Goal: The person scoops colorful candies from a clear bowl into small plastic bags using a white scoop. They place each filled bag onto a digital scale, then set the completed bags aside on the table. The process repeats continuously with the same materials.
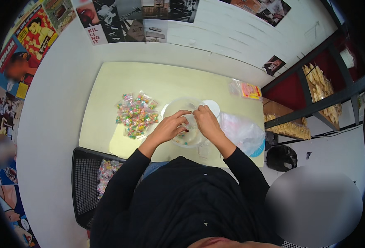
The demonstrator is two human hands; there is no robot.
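Note:
A clear round plastic bowl [182,104] stands on the pale yellow table [170,74], with a few small colourful pieces at its bottom. Over the bowl's left side is my left hand [171,126], palm down with its fingers bent and spread. My right hand [206,121] is over the bowl's right rim, its thumb and fingers drawn together near my left fingertips. Whether a small clear bag is between the hands is too unclear to tell. Left of the bowl lies a heap of small clear zip bags [137,114] filled with colourful pieces.
A white round lid [212,107] lies behind my right hand. Right of it are a large clear plastic bag [243,131], a blue round item [258,149] and a yellow-and-red packet [251,91]. A black plastic basket [83,186] with filled bags stands at the table's near left. Metal shelving [317,108] stands right.

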